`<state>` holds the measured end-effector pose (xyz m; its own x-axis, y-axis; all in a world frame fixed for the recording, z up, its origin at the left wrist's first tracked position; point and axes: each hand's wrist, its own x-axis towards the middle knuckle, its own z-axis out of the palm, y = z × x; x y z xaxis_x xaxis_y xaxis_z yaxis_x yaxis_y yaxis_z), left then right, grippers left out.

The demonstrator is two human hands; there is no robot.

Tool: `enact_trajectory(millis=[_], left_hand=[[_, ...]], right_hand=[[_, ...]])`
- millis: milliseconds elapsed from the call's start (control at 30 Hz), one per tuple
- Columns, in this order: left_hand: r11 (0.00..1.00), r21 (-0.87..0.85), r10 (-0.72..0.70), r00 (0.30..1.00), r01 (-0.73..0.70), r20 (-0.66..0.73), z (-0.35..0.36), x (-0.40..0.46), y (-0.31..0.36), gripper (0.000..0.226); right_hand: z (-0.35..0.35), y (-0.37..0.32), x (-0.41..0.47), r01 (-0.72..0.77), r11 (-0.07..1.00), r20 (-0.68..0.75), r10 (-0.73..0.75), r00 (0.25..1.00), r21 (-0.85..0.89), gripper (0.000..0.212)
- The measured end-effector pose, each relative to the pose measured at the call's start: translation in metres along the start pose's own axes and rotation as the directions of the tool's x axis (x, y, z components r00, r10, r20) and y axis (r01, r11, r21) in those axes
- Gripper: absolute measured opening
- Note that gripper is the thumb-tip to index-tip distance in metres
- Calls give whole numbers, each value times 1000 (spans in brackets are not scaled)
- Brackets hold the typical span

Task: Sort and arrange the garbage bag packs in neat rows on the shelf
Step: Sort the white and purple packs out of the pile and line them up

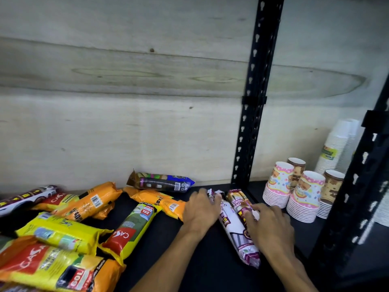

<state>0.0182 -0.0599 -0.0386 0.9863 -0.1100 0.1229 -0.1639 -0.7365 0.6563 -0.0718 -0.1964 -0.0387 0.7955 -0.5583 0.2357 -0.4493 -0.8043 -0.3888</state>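
Note:
Two purple-and-white drawstring bag packs (236, 230) lie side by side at the right end of the black shelf (164, 239), lengthwise toward the back wall. My left hand (202, 209) lies on the left side of the nearer pack, fingers reaching over its far end. My right hand (271, 226) rests on the right-hand pack (239, 200), fingers touching its top. Orange packs (88, 204), yellow packs (61, 232) and a red-and-green pack (130, 228) lie scattered on the left. A dark blue-ended pack (162, 182) lies against the back wall.
A black perforated upright post (250, 114) stands just right of the purple packs. Beyond it are stacks of patterned paper cups (303, 194) and white cups (339, 144). A second black post (355, 199) frames the right front. A plywood wall (126, 102) backs the shelf.

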Motion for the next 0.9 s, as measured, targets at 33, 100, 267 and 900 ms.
enact_trajectory(millis=[33, 100, 267, 900], left_hand=[[999, 29, 34, 998, -32, -53, -9, 1, -4, 55], [989, 129, 88, 991, -75, -103, -23, 1, -13, 51], [880, 448, 168, 986, -156, 13, -34, -5, -36, 47], [907, 343, 220, 970, -244, 108, -50, -16, -61, 45]], right_hand=[[-2, -7, -6, 57, 998, -26, -57, 998, 3, 41], [0, -22, -15, 154, 988, -32, -154, 988, 9, 42], [14, -49, -25, 204, 969, 82, -195, 977, -137, 61], [16, -76, -14, 114, 993, 211, -117, 970, 25, 39]])
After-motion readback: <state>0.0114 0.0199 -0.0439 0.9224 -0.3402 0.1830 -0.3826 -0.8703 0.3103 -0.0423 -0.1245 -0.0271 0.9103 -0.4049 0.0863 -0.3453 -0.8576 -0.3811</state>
